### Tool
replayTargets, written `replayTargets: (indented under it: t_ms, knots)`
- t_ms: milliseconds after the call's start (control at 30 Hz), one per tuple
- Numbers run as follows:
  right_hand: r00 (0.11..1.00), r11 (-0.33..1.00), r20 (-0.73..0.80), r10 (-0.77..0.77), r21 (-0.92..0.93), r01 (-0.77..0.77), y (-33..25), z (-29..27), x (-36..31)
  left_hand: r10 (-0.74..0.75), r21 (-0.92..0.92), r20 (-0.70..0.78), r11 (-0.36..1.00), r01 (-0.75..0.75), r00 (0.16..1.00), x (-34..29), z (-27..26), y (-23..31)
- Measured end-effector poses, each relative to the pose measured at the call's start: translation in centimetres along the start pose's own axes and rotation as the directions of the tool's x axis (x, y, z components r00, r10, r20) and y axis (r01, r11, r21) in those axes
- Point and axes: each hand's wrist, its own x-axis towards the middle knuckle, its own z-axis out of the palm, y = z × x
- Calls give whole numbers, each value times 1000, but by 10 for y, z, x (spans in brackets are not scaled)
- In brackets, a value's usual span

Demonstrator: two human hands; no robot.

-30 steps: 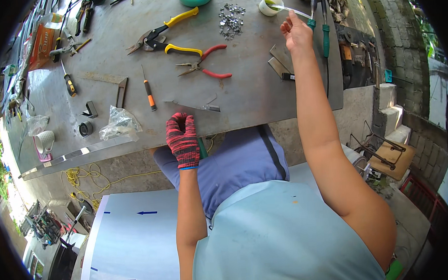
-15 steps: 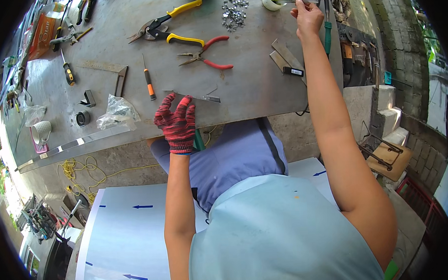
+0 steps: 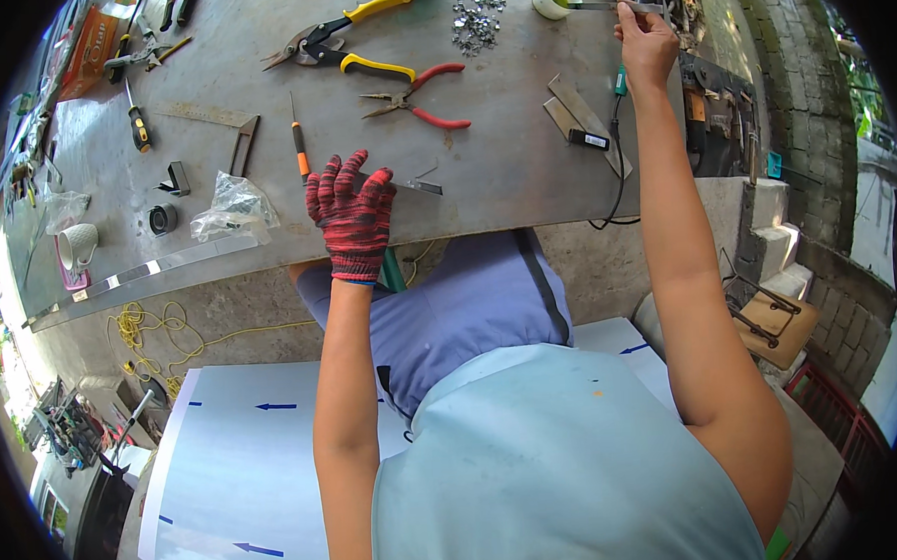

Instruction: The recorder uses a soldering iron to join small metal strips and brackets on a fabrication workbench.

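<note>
My left hand [image 3: 352,214], in a red-and-black knit glove, is palm down at the table's near edge with its fingers spread. It partly covers a thin metal piece [image 3: 426,186] that pokes out to its right. Just beyond its fingers lies a thin-shafted screwdriver [image 3: 300,151] with an orange-and-black handle. At the far right, my bare right hand [image 3: 649,49] pinches a thin flat metal strip [image 3: 597,6]. The strip's left end reaches the rim of a small white cup [image 3: 551,5] with something greenish inside. Below that hand shows a teal-handled tool [image 3: 620,80] with a black cord.
Yellow-handled snips [image 3: 343,34], red-handled pliers [image 3: 411,99] and a pile of small metal scraps [image 3: 477,23] lie mid-table. To the left are a square [image 3: 244,144], a plastic bag [image 3: 233,209], a black tape roll [image 3: 163,219] and a white mug [image 3: 79,246]. Flat metal bars [image 3: 587,124] lie right.
My left hand has shifted slightly, its fingers now straighter and wider apart. My right hand has moved a little to the right with the strip, which has drawn back toward the cup's rim.
</note>
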Motion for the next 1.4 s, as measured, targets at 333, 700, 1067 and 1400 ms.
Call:
replayTargets:
  t_ms: [333, 700, 1067, 1400]
  knots:
    - [979, 950, 179, 100, 274, -148, -41, -25, -23, 14, -27, 25, 1000, -14, 1000, 13, -4, -2]
    - [722, 982, 680, -127, 187, -3, -158, -27, -202, 69, 7, 53, 998, -69, 996, 8, 2, -1]
    - [613, 953, 730, -302, 235, 190, -153, -14, -214, 55, -30, 69, 998, -53, 996, 5, 2, 2]
    - [589, 938, 735, -335, 203, 281, -140, -5, -220, 49, -57, 62, 997, -46, 997, 5, -3, 9]
